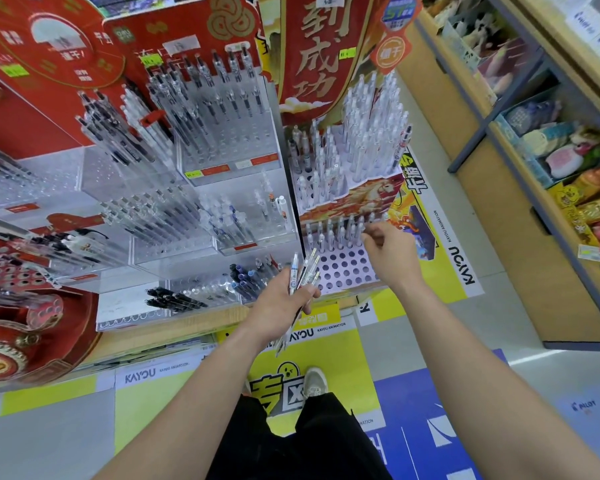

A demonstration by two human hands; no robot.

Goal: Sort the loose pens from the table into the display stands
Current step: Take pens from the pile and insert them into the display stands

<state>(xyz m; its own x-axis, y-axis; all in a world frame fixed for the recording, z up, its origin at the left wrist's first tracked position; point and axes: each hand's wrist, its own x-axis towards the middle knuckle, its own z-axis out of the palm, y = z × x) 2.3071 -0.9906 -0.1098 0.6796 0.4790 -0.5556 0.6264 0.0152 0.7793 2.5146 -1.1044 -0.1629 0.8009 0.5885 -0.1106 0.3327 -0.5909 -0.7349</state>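
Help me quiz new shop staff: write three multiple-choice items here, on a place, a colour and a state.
1. Where is the right hand? A at the front pen row of the white holed stand; B on the floor; C in a shelf.
2. What colour is the tall sign behind that stand? A blue; B red; C green.
3. What does the left hand do? A hangs empty; B presses a button; C grips a bunch of pens.
Answers: A, fingers at the pen tops; B, red with gold characters; C, pens fan from its grip.
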